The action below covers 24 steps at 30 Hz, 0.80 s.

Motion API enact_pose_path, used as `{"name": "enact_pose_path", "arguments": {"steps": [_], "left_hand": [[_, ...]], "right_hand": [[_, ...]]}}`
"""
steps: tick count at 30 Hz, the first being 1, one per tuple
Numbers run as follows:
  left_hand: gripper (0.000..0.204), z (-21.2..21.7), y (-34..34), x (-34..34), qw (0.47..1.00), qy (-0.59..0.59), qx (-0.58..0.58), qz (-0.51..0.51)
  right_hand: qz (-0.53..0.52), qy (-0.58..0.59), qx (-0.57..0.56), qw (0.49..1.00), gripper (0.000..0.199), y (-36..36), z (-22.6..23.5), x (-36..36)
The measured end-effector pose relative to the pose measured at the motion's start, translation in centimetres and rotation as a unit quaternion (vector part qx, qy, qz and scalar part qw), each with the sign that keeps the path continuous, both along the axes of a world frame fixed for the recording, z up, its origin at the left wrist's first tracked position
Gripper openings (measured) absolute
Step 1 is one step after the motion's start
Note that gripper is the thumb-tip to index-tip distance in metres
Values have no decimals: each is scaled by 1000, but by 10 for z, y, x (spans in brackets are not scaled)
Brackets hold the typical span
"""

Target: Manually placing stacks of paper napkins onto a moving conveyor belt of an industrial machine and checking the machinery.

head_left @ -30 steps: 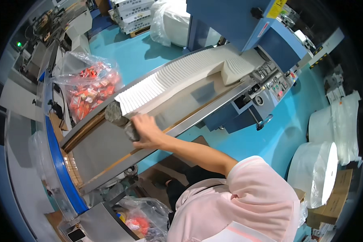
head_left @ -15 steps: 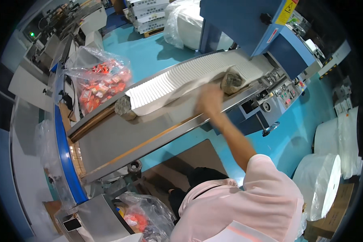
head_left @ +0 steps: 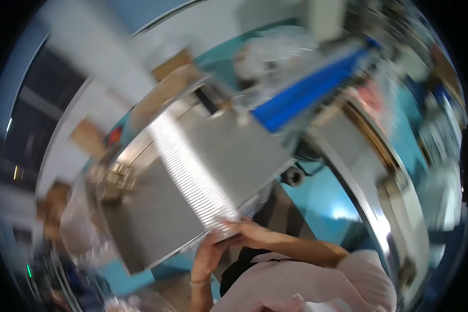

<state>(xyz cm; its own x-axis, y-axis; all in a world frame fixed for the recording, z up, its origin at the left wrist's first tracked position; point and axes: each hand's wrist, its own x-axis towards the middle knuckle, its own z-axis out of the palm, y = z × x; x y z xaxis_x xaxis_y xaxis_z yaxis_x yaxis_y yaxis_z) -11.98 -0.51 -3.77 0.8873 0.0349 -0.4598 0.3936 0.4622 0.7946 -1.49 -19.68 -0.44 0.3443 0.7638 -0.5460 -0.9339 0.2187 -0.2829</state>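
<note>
A long white ribbed row of what looks like folded paper (head_left: 187, 174) lies across a grey sheet-metal table (head_left: 156, 218), running from the far edge toward me. At its near end, my left hand (head_left: 208, 255) grips the left side with bent fingers, and a bracelet circles that wrist. Closed on the right side of the same end is my right hand (head_left: 242, 231), its fingers over the ribs. Motion blur softens the fingertips, and the underside of the row is hidden.
To the right stands a metal-edged conveyor trough (head_left: 343, 156) with a grey block (head_left: 390, 187) in it. A blue bar (head_left: 312, 88) reaches past the table's far right. Clear plastic bags (head_left: 83, 223) are at the left, and a brown cardboard box (head_left: 88, 138) is beyond the table.
My view has swung from the conveyor to the metal table. My right hand has left the grey block's side, and both hands are now on the white ribbed row's near end.
</note>
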Motion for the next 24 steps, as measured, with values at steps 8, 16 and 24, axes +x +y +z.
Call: {"name": "enact_pose_path", "arguments": {"steps": [8,16,24], "left_hand": [[44,69,131,166,779,-125,614,-10],[60,-1,217,398,521,-190,829,70],[90,25,205,393,570,-20,821,-11]], "right_hand": [[34,-39,-199,979,55,8,14,3],[-77,100,-136,983,88,11,27,2],[-35,37,-282,958,80,9,39,11]]}}
